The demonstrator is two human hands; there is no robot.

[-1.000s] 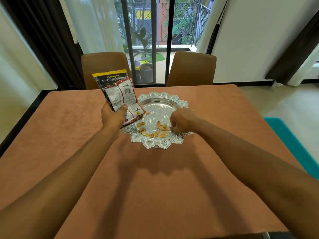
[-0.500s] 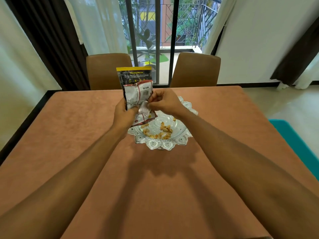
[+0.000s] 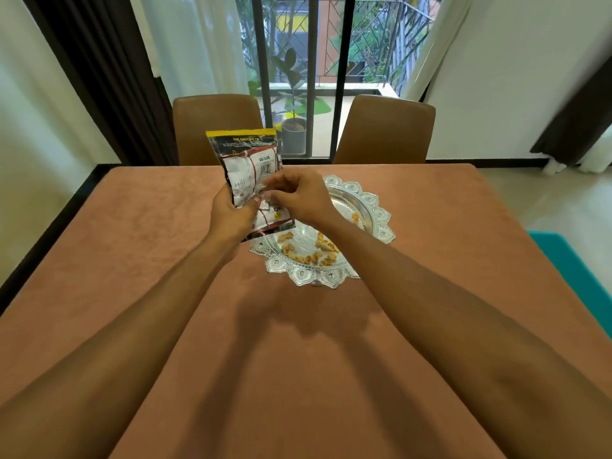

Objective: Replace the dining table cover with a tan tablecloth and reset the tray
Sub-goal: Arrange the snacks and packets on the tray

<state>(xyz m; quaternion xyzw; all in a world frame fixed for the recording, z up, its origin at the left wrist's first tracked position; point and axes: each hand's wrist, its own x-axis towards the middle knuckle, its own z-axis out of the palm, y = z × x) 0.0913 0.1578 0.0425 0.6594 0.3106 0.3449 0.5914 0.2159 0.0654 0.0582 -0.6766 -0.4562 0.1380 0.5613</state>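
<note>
Tray reset step — left hand [image 3: 231,217] grips snack packet [image 3: 250,160] over silver tray [image 3: 374,207], right hand [image 3: 301,200] pinches it; next, likely: steady tilt, pour rest.

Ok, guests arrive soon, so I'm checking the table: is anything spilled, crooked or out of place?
Nothing stands out. The snack pieces all lie inside the silver tray, none on the tan tablecloth, which lies smooth. The snack packet is held above the tray by the left hand and right hand.
</note>
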